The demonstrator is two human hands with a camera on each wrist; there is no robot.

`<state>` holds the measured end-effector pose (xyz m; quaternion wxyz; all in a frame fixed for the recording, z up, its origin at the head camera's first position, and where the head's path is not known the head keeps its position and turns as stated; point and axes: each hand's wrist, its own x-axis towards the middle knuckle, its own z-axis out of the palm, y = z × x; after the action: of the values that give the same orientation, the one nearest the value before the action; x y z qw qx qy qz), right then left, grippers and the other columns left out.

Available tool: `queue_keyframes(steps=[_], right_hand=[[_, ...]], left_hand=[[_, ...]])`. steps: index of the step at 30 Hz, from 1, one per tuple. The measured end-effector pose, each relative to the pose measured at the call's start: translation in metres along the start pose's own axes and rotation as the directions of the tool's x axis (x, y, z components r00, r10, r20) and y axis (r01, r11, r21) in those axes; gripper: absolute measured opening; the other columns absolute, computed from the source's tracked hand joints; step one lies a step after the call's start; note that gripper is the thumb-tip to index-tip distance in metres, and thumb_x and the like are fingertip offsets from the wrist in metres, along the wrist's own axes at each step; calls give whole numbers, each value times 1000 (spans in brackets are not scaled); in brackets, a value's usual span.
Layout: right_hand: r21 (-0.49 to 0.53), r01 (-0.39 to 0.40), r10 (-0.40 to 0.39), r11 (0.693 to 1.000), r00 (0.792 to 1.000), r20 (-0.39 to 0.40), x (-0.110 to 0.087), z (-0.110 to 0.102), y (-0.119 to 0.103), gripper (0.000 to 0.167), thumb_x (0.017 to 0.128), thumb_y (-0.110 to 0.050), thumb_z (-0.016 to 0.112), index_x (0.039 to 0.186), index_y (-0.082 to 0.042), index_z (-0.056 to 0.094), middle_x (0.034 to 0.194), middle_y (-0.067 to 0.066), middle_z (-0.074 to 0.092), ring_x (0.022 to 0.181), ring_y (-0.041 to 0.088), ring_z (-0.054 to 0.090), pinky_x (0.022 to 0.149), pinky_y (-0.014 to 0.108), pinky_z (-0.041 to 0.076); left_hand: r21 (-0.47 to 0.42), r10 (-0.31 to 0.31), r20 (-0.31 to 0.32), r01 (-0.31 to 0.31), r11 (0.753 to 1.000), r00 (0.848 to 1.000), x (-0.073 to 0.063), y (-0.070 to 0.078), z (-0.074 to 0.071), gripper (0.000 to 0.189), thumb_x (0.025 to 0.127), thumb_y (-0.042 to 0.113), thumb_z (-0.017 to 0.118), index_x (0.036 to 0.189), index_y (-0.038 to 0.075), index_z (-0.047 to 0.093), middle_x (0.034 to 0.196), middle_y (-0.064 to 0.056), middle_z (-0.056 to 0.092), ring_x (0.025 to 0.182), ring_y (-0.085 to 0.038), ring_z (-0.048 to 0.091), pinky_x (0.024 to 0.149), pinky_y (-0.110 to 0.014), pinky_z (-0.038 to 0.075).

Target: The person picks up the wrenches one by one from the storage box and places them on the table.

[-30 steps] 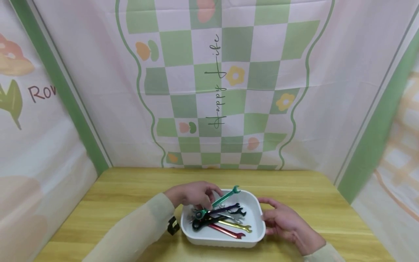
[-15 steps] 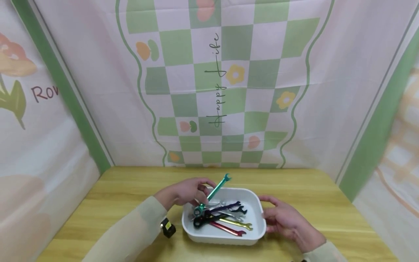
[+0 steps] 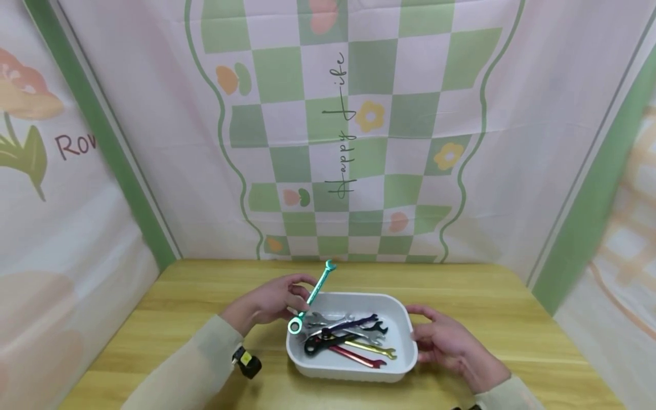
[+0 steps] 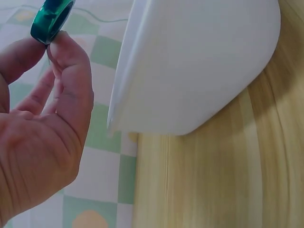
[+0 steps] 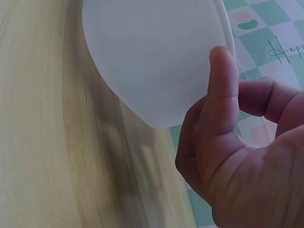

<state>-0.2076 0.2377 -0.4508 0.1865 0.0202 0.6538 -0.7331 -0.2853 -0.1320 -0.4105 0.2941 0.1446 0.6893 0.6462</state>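
My left hand (image 3: 271, 299) pinches a shiny green combination wrench (image 3: 319, 287) above the left rim of a white plastic tray (image 3: 353, 374). Its ring end points down toward me, its forked end up and away. In the left wrist view the ring end (image 4: 50, 21) shows beyond thumb and finger. Inside the tray several wrenches lie in a loose pile: a red wrench (image 3: 356, 357), a yellow wrench (image 3: 376, 348), a black wrench (image 3: 320, 345), a dark purple wrench (image 3: 353, 324) and silver ones (image 3: 376, 336). My right hand (image 3: 448, 344) touches the tray's right outer wall (image 5: 156, 61) with extended fingers.
The tray stands on a wooden table (image 3: 205, 285) near its front. A patterned cloth backdrop (image 3: 348, 142) hangs behind the table, with more cloth at both sides. A small black device (image 3: 247, 363) sits at my left wrist.
My left hand has moved left, lifting the green wrench from over the pile to above the tray's left rim; the wrench has turned steeper. The right hand has stayed at the tray.
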Motion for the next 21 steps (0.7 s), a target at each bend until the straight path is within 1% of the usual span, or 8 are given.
queue_keyframes(steps=[7,12,15,18,21], right_hand=[[-4,1,-1,1000,1000,-2,0,0,0,82,80,6,63,152,-2,25,109,26,59,77,25,64,63,36,59],[-3,2,-2,1000,1000,4,0,0,1,81,80,6,63,152,-2,25,110,27,59,78,26,64,64,37,59],[-3,3,-3,1000,1000,6,1,0,2,81,81,5,63,152,-2,25,110,27,59,78,26,64,65,38,59],[-3,5,-5,1000,1000,5,1,-1,2,81,81,5,64,152,-2,25,110,27,60,78,26,64,64,37,59],[-3,7,-7,1000,1000,4,1,-1,2,81,81,5,64,152,-2,26,109,26,60,78,26,64,64,37,59]], left_hand=[[-51,9,-23,-10,999,1000,-7,-6,-11,57,84,-11,62,137,6,48,109,-19,59,76,-19,60,59,-29,54],[-78,14,-42,-18,997,999,-13,-9,-18,56,86,-11,61,138,4,46,109,-20,59,78,-20,61,61,-30,54],[-79,14,-79,-20,997,997,-18,-10,-22,57,87,-10,62,139,4,45,108,-18,58,79,-21,61,65,-33,56],[-73,16,-115,-25,997,993,-22,-10,-27,57,87,-7,64,139,5,45,105,-14,59,78,-19,59,68,-35,56],[-76,16,-137,-27,997,990,-27,-12,-32,57,87,-4,66,139,5,45,102,-11,59,76,-17,58,68,-35,55]])
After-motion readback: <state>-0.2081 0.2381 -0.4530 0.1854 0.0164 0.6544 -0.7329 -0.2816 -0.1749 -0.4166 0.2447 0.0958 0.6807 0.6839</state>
